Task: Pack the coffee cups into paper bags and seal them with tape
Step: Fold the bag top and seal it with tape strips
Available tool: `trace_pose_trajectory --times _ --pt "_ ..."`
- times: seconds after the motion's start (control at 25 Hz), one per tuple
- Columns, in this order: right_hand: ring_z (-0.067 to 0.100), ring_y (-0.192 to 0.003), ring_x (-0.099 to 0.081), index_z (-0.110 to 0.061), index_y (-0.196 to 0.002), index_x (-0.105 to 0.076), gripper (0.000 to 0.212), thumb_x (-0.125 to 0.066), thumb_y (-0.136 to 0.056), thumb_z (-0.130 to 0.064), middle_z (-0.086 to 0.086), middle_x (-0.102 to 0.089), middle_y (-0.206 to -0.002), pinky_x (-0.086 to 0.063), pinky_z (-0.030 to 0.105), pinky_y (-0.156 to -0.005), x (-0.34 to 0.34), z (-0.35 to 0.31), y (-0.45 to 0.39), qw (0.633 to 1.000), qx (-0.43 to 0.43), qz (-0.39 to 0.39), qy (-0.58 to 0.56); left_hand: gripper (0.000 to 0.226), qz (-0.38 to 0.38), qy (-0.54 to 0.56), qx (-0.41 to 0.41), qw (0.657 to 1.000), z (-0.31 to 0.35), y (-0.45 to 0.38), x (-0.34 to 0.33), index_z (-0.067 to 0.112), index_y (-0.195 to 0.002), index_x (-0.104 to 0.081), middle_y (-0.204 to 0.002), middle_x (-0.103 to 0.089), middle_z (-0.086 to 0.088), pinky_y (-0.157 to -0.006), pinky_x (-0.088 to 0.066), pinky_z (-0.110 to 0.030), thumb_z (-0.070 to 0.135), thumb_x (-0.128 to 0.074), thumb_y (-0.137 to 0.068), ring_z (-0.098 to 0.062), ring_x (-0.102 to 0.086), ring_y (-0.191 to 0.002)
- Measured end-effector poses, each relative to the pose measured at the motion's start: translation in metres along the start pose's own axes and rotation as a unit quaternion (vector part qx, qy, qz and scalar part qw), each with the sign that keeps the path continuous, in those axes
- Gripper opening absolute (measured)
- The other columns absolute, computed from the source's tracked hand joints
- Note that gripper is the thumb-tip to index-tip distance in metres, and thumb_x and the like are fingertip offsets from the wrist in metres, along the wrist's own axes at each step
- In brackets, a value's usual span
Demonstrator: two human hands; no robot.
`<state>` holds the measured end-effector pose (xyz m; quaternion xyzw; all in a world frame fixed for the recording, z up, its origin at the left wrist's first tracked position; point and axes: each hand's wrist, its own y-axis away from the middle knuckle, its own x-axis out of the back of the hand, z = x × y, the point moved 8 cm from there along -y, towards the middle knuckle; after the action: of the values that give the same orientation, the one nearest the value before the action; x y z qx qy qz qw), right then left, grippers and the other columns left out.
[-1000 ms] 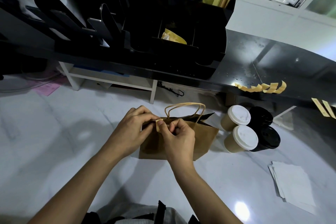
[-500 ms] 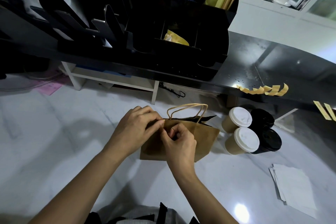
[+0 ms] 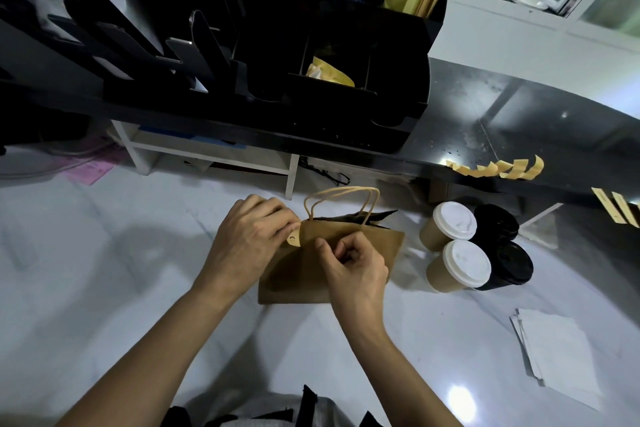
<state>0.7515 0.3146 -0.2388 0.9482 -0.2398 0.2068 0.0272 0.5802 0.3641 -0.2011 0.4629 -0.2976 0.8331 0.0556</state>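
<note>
A brown paper bag (image 3: 298,274) with twisted handles (image 3: 341,199) stands on the pale floor in the middle of the head view. My left hand (image 3: 252,239) pinches a small tan tape piece (image 3: 294,238) at the bag's top left corner. My right hand (image 3: 353,270) is curled against the bag's front just below the rim; what it pinches is hidden. Right of the bag stand two kraft coffee cups with white lids (image 3: 453,218) (image 3: 467,263) and two black cups (image 3: 498,222) (image 3: 509,263).
A black counter (image 3: 485,121) with a black organiser (image 3: 329,62) runs across the back. Several cut tape strips (image 3: 498,168) hang from the counter's edge, more strips (image 3: 616,206) at far right. A stack of white paper (image 3: 557,354) lies at lower right. A white shelf frame (image 3: 214,159) stands behind the bag.
The tape piece, held between both hands above the bag's rim, now sits at the top left corner in my left hand. My right hand has dropped slightly onto the bag's front.
</note>
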Motion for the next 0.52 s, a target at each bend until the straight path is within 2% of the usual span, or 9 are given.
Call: trace_pose_trajectory --times 0.08,0.2,0.32,0.44,0.52 --pt "0.008 -0.054 -0.047 -0.015 -0.067 -0.052 0.035 -0.080 -0.085 -0.028 0.001 -0.055 -0.060 -0.039 0.022 -0.053 0.012 0.001 -0.004 1.000 0.005 0.022 -0.010 0.009 -0.002 0.007 0.007 1.000 -0.008 0.000 0.004 0.019 -0.095 -0.072 -0.094 -0.067 0.005 -0.075 -0.050 -0.036 0.023 -0.065 -0.092 -0.018 -0.053 -0.089" --pt "0.011 -0.059 -0.051 -0.017 -0.073 -0.053 0.030 -0.078 -0.086 -0.026 0.000 -0.056 -0.064 -0.044 0.027 -0.057 0.033 0.005 -0.012 0.998 0.004 0.066 -0.022 0.022 0.000 0.014 0.016 1.000 -0.020 -0.001 0.010 0.023 -0.095 -0.072 -0.094 -0.065 0.011 -0.078 -0.046 -0.034 0.036 -0.054 -0.098 -0.016 -0.049 -0.091" --pt "0.010 -0.058 -0.050 -0.020 -0.083 -0.054 0.024 -0.077 -0.087 -0.022 -0.002 -0.055 -0.064 -0.044 0.027 -0.060 0.051 0.010 -0.020 0.994 0.001 0.104 -0.035 0.018 0.004 0.013 0.030 0.999 -0.028 -0.001 0.014 0.024 -0.098 -0.073 -0.097 -0.066 0.011 -0.081 -0.046 -0.037 0.031 -0.056 -0.099 -0.016 -0.048 -0.092" --pt "0.008 -0.063 -0.049 -0.025 -0.095 -0.057 0.021 -0.075 -0.086 -0.019 -0.004 -0.052 -0.072 -0.043 0.023 -0.061 0.054 0.013 -0.028 0.996 0.013 0.083 -0.039 0.026 0.005 0.001 0.041 0.999 -0.031 0.000 0.015 0.023 -0.101 -0.072 -0.101 -0.067 0.009 -0.081 -0.048 -0.039 0.035 -0.050 -0.100 -0.016 -0.048 -0.094" --pt "0.006 -0.082 -0.056 -0.031 -0.100 -0.062 0.022 -0.074 -0.086 -0.019 -0.008 -0.055 -0.096 -0.046 0.019 -0.069 0.050 0.013 -0.034 0.999 0.032 0.037 -0.017 0.024 -0.006 0.008 0.051 0.999 -0.032 0.000 0.015 0.024 -0.106 -0.071 -0.104 -0.065 0.011 -0.083 -0.046 -0.037 0.036 -0.051 -0.099 -0.015 -0.046 -0.096"
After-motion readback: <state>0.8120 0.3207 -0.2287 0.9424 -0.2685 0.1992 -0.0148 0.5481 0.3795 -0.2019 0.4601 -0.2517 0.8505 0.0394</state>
